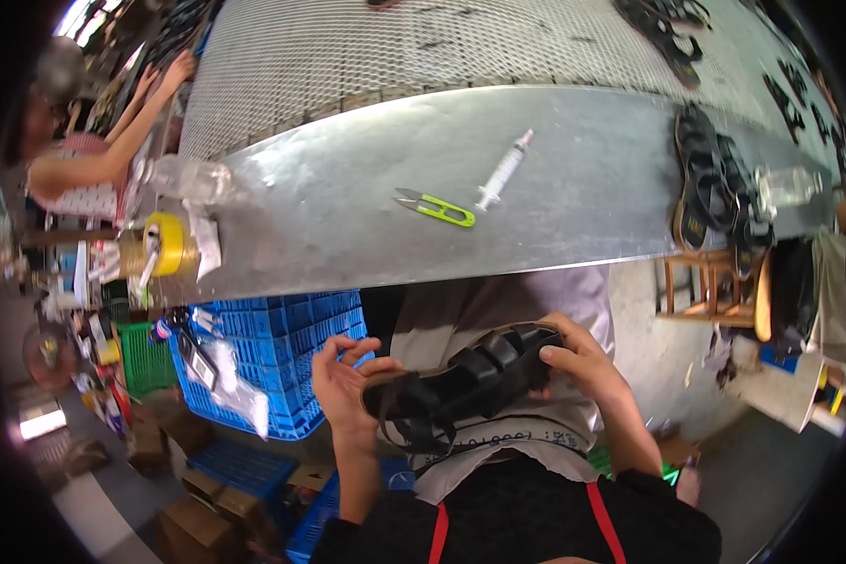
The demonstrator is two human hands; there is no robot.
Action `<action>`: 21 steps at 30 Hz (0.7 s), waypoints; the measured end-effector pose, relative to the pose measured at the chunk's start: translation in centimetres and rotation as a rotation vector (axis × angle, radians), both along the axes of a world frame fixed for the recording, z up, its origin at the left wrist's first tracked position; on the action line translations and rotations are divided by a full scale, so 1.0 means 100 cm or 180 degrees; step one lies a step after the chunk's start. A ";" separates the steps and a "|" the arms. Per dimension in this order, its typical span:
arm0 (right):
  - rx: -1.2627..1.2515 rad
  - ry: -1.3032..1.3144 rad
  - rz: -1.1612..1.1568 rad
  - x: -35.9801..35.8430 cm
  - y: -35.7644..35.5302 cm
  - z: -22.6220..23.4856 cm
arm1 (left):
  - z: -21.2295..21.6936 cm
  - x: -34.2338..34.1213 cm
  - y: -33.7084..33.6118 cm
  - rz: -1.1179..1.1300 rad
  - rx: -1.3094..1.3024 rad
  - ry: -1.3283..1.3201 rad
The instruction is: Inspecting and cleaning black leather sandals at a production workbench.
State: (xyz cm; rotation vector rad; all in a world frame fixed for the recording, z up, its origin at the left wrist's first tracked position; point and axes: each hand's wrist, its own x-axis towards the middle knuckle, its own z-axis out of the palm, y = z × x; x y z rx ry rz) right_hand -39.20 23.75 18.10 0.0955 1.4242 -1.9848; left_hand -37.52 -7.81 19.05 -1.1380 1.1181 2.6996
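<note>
A black strappy sandal is held over my lap, below the table's front edge. Its broad straps face up. My right hand grips the right end, thumb on top. At the other end, beside a loose thin strap, my left hand has its fingers spread and curled slightly, the palm against or close to the sandal. On the metal table lie green-handled thread snips and, to their right, a clear syringe with a pinkish tip.
The metal table borders a mesh conveyor carrying sandals. More black sandals and a clear bottle stand right. Yellow tape and another bottle sit left, above a blue crate. A co-worker reaches toward the conveyor.
</note>
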 end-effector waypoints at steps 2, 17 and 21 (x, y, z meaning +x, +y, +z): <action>-0.0497 -0.0836 -0.0644 -0.002 -0.002 0.005 | -0.016 -0.002 -0.012 0.0355 0.0745 0.0426; -0.0471 -0.1046 0.0584 0.042 -0.028 0.006 | 0.039 -0.082 0.070 -0.0889 0.1354 0.1723; -0.0312 -0.0832 0.0752 0.046 -0.025 0.000 | 0.032 -0.083 0.071 -0.0931 0.1375 0.1835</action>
